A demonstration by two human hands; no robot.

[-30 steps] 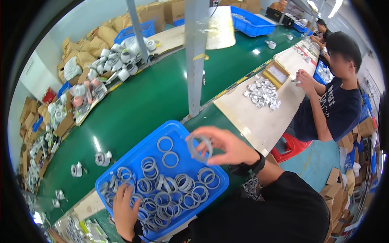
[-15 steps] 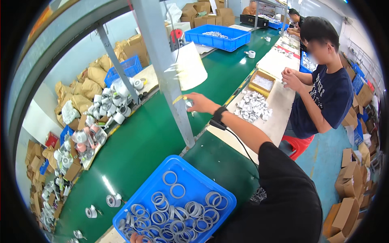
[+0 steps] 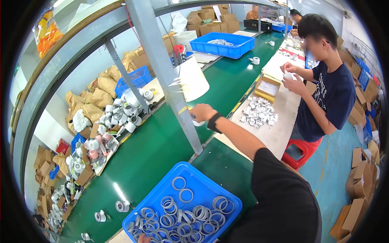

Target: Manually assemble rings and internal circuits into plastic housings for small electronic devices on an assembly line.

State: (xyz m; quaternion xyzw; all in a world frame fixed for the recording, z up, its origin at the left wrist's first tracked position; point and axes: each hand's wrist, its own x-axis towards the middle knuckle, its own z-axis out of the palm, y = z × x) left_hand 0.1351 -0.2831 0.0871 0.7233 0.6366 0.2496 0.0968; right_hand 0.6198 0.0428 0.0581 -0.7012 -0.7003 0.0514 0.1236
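Observation:
My right hand [image 3: 202, 113] reaches out over the green conveyor belt, beside the grey metal post [image 3: 173, 77]. Its fingers are curled round a small white part [image 3: 197, 122], mostly hidden beneath the hand. At the lower edge, only some fingertips of my left hand [image 3: 144, 238] show, by the near rim of a blue tray [image 3: 170, 178]. Many grey rings [image 3: 186, 195] lie in this tray, some overlapping, and some of them are right by those fingertips. Whether the left fingers grip anything is hidden.
White round parts [image 3: 122, 206] stand on the green belt [image 3: 162, 135]. A seated co-worker [image 3: 328, 89] handles a white piece at the bench, near a pile of white pieces [image 3: 259, 112] and a yellow box [image 3: 266, 88]. A blue bin [image 3: 221, 45] stands farther back.
The whole view has shifted a little. My right hand has turned so that its back faces up, still beside the post. A white piece now shows in the co-worker's hands.

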